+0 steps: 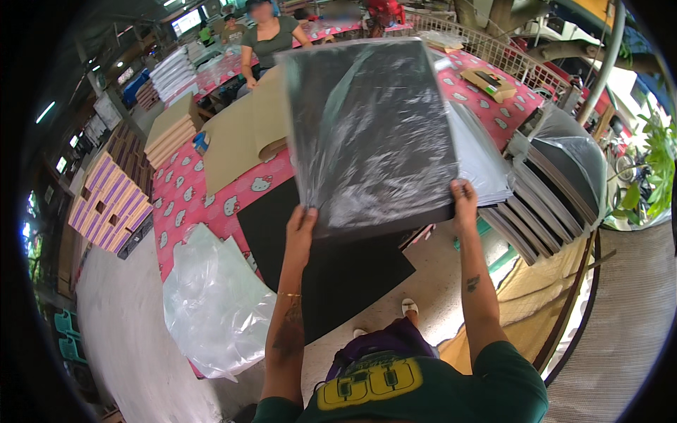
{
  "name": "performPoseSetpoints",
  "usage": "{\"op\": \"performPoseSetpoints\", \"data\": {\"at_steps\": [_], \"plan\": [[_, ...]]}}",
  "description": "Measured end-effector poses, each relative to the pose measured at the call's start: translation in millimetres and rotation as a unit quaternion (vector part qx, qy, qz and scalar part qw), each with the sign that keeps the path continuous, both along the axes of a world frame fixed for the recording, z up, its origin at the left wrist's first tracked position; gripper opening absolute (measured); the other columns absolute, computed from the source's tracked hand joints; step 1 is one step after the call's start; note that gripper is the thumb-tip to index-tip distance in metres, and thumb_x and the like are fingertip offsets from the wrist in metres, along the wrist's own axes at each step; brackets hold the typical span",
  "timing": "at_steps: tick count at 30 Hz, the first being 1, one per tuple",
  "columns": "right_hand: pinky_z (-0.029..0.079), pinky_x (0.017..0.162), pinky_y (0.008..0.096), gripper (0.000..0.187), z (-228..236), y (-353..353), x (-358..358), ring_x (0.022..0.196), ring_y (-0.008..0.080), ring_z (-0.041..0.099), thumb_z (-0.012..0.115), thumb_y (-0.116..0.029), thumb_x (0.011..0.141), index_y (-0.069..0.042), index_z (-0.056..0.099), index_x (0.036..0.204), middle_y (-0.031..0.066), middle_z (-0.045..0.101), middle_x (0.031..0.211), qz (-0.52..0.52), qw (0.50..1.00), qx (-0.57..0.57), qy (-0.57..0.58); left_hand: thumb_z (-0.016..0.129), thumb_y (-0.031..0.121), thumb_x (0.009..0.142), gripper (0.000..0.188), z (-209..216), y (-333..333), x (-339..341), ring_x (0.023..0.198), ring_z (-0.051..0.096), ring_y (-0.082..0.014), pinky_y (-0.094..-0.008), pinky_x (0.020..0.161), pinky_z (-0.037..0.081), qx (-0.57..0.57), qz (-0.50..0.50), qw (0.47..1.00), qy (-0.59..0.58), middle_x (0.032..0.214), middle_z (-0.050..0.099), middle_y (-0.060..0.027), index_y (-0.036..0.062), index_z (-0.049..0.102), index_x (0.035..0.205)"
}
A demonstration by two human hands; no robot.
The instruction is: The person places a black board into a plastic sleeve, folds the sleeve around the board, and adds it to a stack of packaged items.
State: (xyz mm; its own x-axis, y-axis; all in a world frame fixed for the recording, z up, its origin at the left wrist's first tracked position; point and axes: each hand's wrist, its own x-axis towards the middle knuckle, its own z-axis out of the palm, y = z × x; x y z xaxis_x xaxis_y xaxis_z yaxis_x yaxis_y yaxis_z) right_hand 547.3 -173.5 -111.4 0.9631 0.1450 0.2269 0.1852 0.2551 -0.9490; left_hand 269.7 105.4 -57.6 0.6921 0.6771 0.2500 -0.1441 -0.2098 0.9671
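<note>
Both my hands hold up a large black sheet in clear plastic wrap [374,134], tilted above the table. My left hand [302,220] grips its near left corner, thumb on top. At the near right corner, my right hand [463,194] pinches the edge. Below lies a large black sheet [310,289], partly overhanging the table's near edge. A pile of clear plastic sleeves [215,303] hangs over the edge to the left. Brown paper [236,141] lies beyond my left hand, one end curled. Stacked white plastic-covered sheets [479,151] sit just beyond my right hand.
A pink patterned cloth [173,211] covers the table. Several wrapped dark panels [550,190] stack at the right. Boxes with purple stripes [113,197] stand at the left. A person [271,39] is across the table. A tape roll [201,143] and a cardboard piece [489,84] rest on the cloth.
</note>
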Motion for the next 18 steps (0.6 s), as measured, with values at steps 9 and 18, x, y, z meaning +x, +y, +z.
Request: {"op": "performPoseSetpoints", "data": {"at_steps": [9,18], "plan": [[0.040,0.072,0.0247,0.022,-20,-149,154,0.076,0.0110,0.052,0.066,-0.019,0.086,0.000,0.061,0.095,0.0020,0.059,0.082,-0.092,0.986,-0.126,0.061,0.052,0.023,0.094,0.021,-36,-107,158,0.050,0.057,-0.0148,-0.0241,0.039,0.045,-0.320,-0.101,0.936,0.104,0.079,0.051,-0.0024,0.0030,0.055,0.100],[0.027,0.099,0.0566,0.054,-10,-12,72,0.123,0.0367,0.038,0.051,-0.054,0.086,-0.023,0.049,0.130,0.0170,0.044,0.130,-0.026,0.737,-0.568,-0.366,0.057,0.012,0.089,0.021,-95,-124,196,0.053,0.064,-0.0203,-0.0287,0.047,0.056,-0.353,-0.010,0.930,0.100,0.068,0.058,-0.0099,-0.0091,0.060,0.090]]}}
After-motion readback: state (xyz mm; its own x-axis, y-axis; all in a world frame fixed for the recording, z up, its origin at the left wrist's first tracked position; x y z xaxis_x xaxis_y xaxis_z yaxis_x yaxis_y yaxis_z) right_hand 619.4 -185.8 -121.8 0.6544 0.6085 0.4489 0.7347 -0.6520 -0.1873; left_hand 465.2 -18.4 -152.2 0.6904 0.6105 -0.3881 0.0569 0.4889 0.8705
